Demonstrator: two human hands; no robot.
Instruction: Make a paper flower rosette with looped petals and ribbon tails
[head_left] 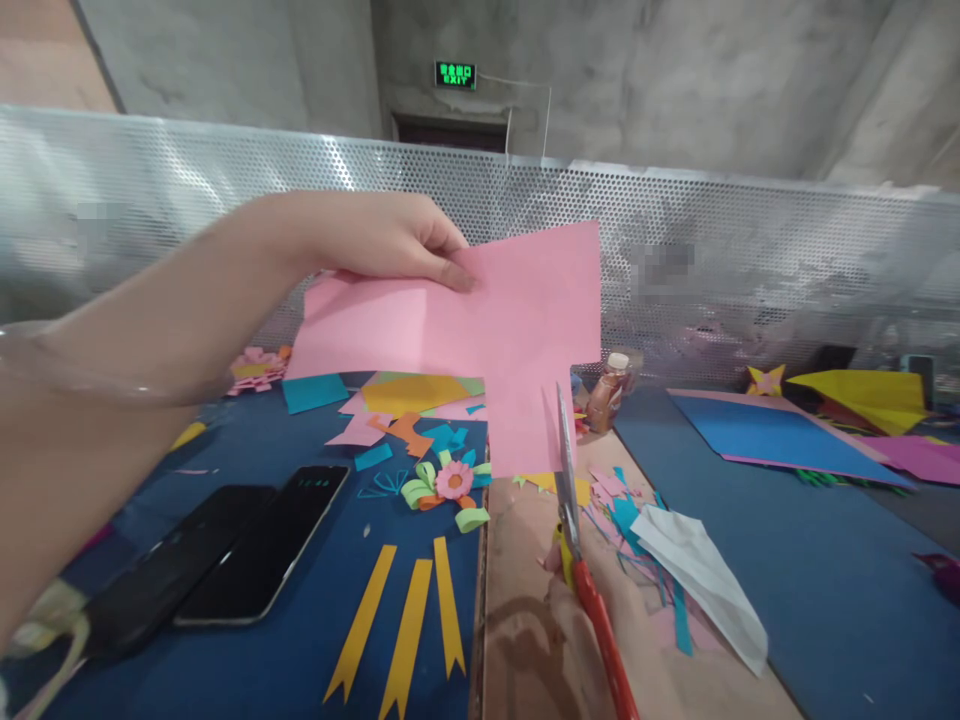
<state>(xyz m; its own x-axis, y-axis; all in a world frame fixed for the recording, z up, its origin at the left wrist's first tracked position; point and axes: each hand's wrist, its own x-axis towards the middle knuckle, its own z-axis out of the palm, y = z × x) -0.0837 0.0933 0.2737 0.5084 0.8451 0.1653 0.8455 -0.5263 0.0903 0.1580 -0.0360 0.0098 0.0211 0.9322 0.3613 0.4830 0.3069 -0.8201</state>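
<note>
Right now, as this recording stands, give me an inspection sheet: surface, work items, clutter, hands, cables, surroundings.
Surface: blue tabletop on both sides of a brown strip.
Work items: pink paper, held up; scissors, blades at its lower part.
Clutter: paper scraps, paper flower, three yellow strips, white sheet, bottle, phone beside another dark device.
Hands: left hand grips the pink paper; right hand holds the scissors.
Cables: thin wire by the exit sign; pale strand at lower left, blurred, possibly a cord.
Surroundings: perforated metal screen, concrete wall behind.
</note>
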